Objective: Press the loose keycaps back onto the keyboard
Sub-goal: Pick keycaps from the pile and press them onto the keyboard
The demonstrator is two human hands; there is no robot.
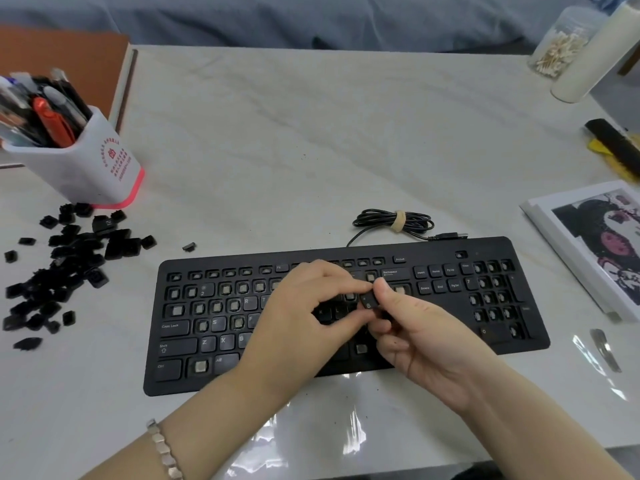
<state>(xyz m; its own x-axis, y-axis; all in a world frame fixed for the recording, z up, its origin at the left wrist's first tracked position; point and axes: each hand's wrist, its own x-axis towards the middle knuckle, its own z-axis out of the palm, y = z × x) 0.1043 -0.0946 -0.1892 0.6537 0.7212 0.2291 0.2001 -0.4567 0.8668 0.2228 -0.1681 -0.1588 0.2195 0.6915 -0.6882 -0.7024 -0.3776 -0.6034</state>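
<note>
In the head view, our left hand (304,306) and right hand (427,339) both pinch one keycap (368,301) just above the keyboard (349,252), probably turning it to match its socket; the loose pile (69,261) waits well left.

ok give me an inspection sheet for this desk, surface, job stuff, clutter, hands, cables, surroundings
surface: pale marbled table, glossy film along the near edge.
job's things: black keyboard with many bare sockets; loose keycaps piled to its left; one keycap marked 8 held above the keys.
clutter: pen holder, cotton swab jar, white bottle, printed picture.
grippers: left hand and right hand both pinch the keycap.
cables: keyboard cable coiled and banded behind the keyboard, USB plug lying free.
surroundings: blue fabric beyond the table, brown board far left.
</note>
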